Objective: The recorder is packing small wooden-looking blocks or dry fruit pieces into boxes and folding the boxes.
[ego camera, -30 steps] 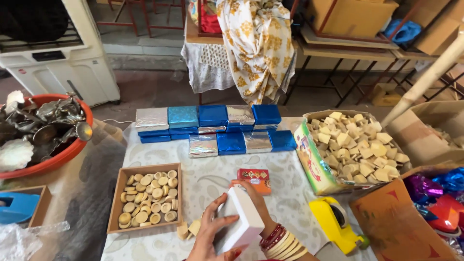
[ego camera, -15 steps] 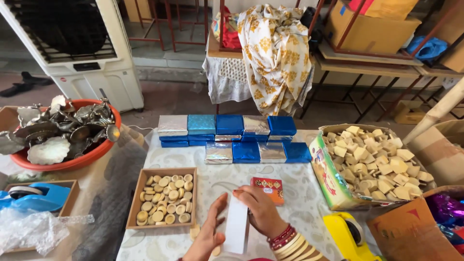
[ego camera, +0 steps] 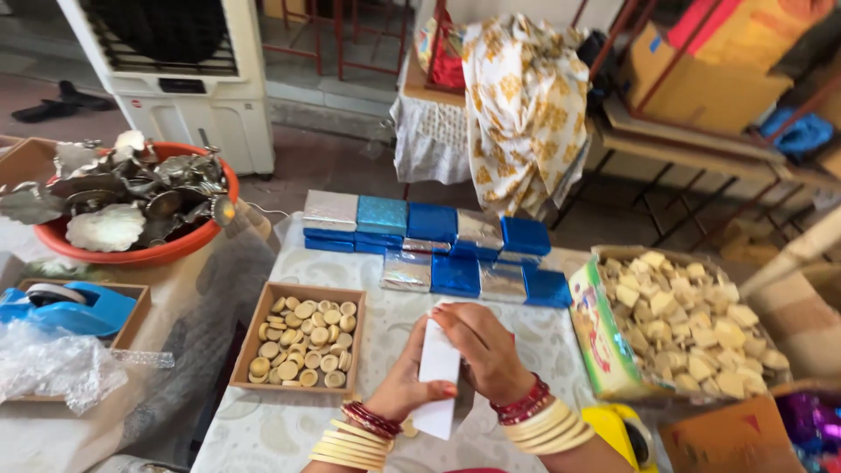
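White box (ego camera: 437, 372) sits upright between our hands above the surface (ego camera: 289, 429), left hand (ego camera: 410, 385) cupping its side, right hand (ego camera: 484, 350) gripping the top. Its long axis runs near vertical, top leaning slightly away (narrow face toward us). We should keep both grips even.

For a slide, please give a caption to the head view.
Both hands hold a white box above a patterned table.

Bright, even daylight; soft shadows on bench (ego camera: 289, 429). Glare on foil boxes (ego camera: 331, 208). Slight motion blur, wide-angle edge distortion.
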